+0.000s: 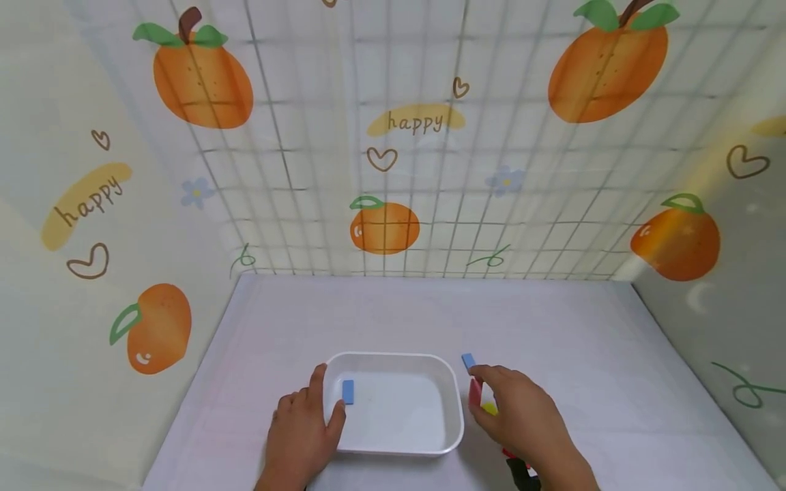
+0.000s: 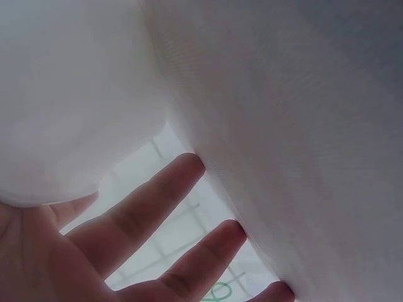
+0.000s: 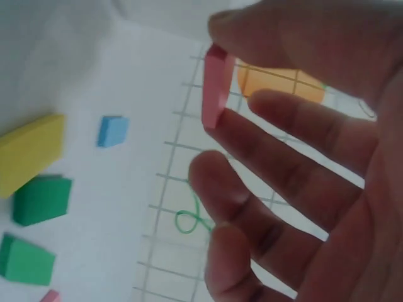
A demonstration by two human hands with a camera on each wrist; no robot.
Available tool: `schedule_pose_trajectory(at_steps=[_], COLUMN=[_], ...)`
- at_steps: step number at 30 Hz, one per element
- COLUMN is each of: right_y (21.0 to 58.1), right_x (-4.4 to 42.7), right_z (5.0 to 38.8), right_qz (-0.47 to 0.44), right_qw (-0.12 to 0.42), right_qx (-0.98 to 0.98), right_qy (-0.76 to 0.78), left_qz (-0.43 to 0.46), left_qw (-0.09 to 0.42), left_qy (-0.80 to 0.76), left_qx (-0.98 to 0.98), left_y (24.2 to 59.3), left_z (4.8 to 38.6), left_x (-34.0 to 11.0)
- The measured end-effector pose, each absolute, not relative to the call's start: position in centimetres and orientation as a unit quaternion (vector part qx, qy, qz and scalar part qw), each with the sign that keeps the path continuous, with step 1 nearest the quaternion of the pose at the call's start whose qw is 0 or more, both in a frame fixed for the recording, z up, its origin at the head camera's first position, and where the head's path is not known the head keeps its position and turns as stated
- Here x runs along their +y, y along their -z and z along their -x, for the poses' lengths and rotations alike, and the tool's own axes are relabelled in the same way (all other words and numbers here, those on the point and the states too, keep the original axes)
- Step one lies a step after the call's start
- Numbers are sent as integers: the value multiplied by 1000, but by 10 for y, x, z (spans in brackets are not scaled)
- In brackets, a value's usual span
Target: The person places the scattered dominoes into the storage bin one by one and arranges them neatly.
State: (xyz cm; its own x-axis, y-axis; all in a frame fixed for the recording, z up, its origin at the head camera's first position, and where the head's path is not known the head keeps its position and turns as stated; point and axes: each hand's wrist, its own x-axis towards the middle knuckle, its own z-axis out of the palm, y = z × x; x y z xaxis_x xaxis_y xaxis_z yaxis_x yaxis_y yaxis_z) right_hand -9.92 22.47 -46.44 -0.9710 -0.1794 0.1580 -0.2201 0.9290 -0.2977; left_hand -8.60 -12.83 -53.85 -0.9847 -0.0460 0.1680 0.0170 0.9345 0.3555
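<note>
A white tray [image 1: 393, 453] lies before me, with one small blue block [image 1: 348, 392] near its left wall. My left hand [image 1: 302, 426] holds the tray's left side, thumb over the rim and index finger along the outside corner; its other fingers touch the tabletop in the left wrist view. Right of the tray, my right hand [image 1: 522, 416] pinches a flat pink-red block [image 3: 216, 87] between thumb and fingers, above the table. Another blue block [image 1: 469, 361] lies just beyond these fingers. Below the hand, a yellow block [image 1: 489, 408] is partly hidden.
In the right wrist view, two green blocks [image 3: 41, 200] lie by the yellow one, with a pink piece [image 3: 51, 296] at the lower edge. A dark object [image 1: 523, 474] sits near the right wrist. Printed cloth [image 1: 393, 184] over a wire grid rises behind the white tabletop [image 1: 552, 320].
</note>
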Motion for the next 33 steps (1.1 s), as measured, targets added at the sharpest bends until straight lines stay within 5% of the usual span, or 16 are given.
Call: schedule_pose_trajectory(at_steps=[6,13,33], right_y=[458,451,455], right_x=[217,197,119], right_z=[104,113,137], right_qz=[-125,-140,-228], right_qw=[146,172,136], right_qx=[-967,-958,-950], right_qy=[-168,-181,-162], left_qz=[-10,-8,-2], left_qw=[88,96,115], left_qy=[184,188,190], left_qx=[-979,-977,-975], left_y=[542,540,538], left_z=[88,86,89], left_x=[-129,-130,-129])
